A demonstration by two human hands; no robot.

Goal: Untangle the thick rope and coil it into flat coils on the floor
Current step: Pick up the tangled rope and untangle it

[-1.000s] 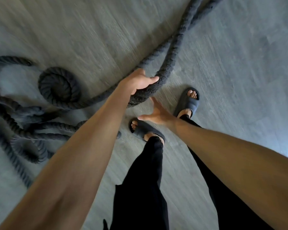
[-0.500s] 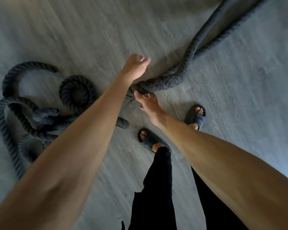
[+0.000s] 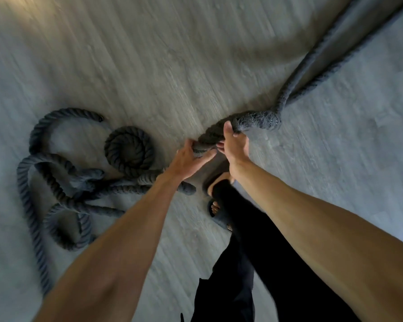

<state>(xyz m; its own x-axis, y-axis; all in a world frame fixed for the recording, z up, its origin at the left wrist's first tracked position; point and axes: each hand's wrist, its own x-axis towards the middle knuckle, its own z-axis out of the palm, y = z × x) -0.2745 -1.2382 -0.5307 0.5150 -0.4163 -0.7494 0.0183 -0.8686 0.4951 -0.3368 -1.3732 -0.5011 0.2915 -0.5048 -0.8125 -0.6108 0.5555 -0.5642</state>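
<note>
Thick rope (image 3: 254, 120) is gripped by both hands over a grey wood-grain floor (image 3: 149, 66). The left hand (image 3: 189, 161) curls round it just beside the right hand (image 3: 235, 147), whose thumb lies over the top. Past the right hand the rope bends and runs as two strands up and rightward to the frame's corner, with bare floor on either side. Left of the left hand lie a small flat coil (image 3: 128, 151) and a loose tangle (image 3: 79, 180); beneath the hands, dark sandals (image 3: 216, 213).
</note>
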